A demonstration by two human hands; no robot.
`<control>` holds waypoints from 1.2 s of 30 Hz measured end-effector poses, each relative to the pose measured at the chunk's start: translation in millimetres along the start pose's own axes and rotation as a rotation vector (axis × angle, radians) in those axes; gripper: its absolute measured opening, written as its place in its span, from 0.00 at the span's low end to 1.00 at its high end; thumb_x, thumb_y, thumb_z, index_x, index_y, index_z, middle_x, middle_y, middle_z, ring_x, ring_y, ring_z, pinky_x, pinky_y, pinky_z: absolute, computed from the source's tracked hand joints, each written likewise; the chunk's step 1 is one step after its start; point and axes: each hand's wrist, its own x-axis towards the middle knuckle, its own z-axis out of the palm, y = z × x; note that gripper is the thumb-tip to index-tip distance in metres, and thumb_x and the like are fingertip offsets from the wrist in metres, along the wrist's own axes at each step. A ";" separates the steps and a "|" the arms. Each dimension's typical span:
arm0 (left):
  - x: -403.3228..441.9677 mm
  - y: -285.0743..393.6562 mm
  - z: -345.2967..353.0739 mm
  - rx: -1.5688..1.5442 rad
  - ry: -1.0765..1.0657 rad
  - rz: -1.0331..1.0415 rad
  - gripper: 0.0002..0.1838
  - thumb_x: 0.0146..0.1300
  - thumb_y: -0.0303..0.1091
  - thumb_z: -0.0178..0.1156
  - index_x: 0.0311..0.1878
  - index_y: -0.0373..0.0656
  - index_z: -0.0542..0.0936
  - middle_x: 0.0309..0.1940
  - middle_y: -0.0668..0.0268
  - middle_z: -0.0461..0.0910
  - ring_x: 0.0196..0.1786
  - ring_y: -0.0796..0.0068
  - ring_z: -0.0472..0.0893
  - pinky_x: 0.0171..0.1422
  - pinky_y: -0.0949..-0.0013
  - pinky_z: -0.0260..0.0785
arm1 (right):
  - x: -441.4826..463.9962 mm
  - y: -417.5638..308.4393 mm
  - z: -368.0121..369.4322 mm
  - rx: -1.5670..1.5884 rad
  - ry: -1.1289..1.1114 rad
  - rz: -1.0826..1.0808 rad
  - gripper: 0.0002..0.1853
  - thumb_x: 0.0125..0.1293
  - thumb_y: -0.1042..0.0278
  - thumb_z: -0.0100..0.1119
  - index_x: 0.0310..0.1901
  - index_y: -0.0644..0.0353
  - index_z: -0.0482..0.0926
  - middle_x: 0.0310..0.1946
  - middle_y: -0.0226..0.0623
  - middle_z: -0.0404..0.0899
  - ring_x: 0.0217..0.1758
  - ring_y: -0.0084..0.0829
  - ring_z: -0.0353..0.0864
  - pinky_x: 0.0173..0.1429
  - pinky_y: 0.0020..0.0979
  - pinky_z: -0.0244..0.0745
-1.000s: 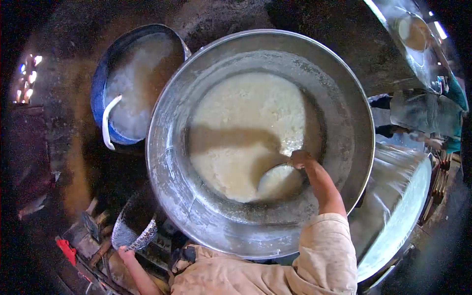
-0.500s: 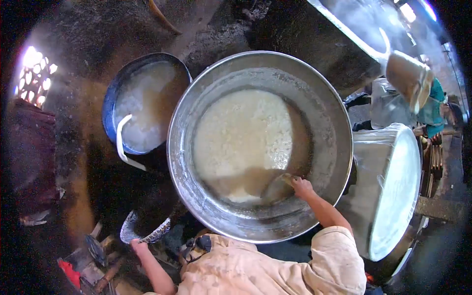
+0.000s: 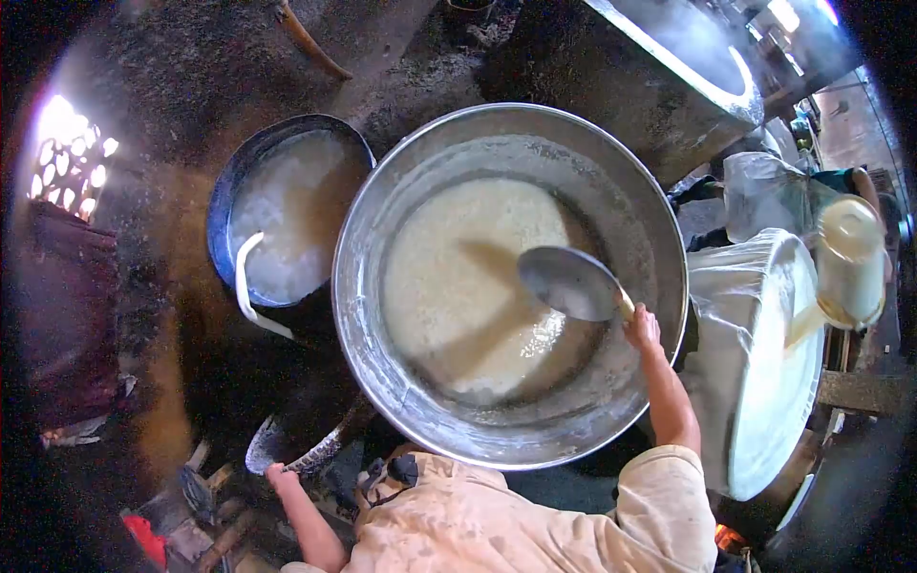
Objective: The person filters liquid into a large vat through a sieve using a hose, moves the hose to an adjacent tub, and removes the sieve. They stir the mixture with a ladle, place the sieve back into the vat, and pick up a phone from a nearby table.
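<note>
A large round metal vat [image 3: 368, 382] holds a pale, lumpy liquid [image 3: 458, 248]. Over the vat's right side, my right hand [image 3: 643, 327] grips the short handle of a wide metal ladle [image 3: 570, 284], which is tilted above the liquid and casts a shadow on it. At the lower left, my left hand [image 3: 279, 473] is closed on the rim of a dark bucket [image 3: 323, 449] with a whitish, speckled edge. The inside of that bucket is too dark to make out.
Left of the vat stands a blue tub [image 3: 222, 229] of cloudy liquid with a white curved pipe [image 3: 245, 282]. A cloth-covered round container [image 3: 764, 382] is on the right, where another person tips a pail [image 3: 850, 263]. A steaming basin [image 3: 659, 53] lies beyond.
My right hand has lifted the ladle out of the liquid and moved it up and right. The view has shifted. At the right, the pail has come over the cloth-covered container, pouring.
</note>
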 end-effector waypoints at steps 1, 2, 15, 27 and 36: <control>8.7 -13.3 -15.4 0.335 0.000 0.286 0.10 0.41 0.20 0.58 0.29 0.41 0.71 0.29 0.63 0.74 0.36 0.63 0.74 0.46 0.63 0.68 | 12.9 5.8 8.4 0.056 0.001 -0.044 0.15 0.55 0.66 0.58 0.42 0.62 0.71 0.35 0.55 0.81 0.42 0.56 0.80 0.44 0.53 0.75; 15.4 -13.7 -30.9 0.669 0.002 0.641 0.11 0.40 0.19 0.58 0.30 0.40 0.72 0.30 0.61 0.74 0.37 0.62 0.75 0.47 0.61 0.68 | 26.2 12.2 19.4 0.112 0.001 -0.087 0.15 0.54 0.64 0.60 0.41 0.63 0.72 0.36 0.55 0.81 0.43 0.55 0.80 0.44 0.52 0.75; -36.7 39.0 -69.9 -0.569 0.173 -0.449 0.09 0.46 0.35 0.52 0.32 0.43 0.70 0.35 0.61 0.71 0.42 0.58 0.72 0.53 0.49 0.67 | 163.4 17.6 131.8 0.142 -0.358 -0.135 0.19 0.50 0.60 0.64 0.41 0.61 0.77 0.34 0.49 0.82 0.40 0.49 0.82 0.43 0.46 0.77; -62.5 48.2 -85.3 -0.528 0.176 -0.368 0.09 0.45 0.35 0.53 0.30 0.44 0.70 0.35 0.62 0.71 0.41 0.58 0.72 0.53 0.50 0.67 | 192.4 -60.0 180.1 -0.094 -0.666 -0.531 0.17 0.46 0.61 0.64 0.39 0.58 0.81 0.37 0.46 0.83 0.40 0.46 0.83 0.44 0.44 0.79; -56.4 46.2 -71.3 -0.557 0.136 -0.353 0.09 0.43 0.34 0.54 0.29 0.44 0.69 0.35 0.62 0.71 0.41 0.58 0.72 0.53 0.51 0.67 | 133.3 -94.1 217.0 -0.145 -0.754 -0.655 0.16 0.42 0.63 0.64 0.36 0.56 0.82 0.38 0.42 0.83 0.42 0.44 0.83 0.46 0.41 0.79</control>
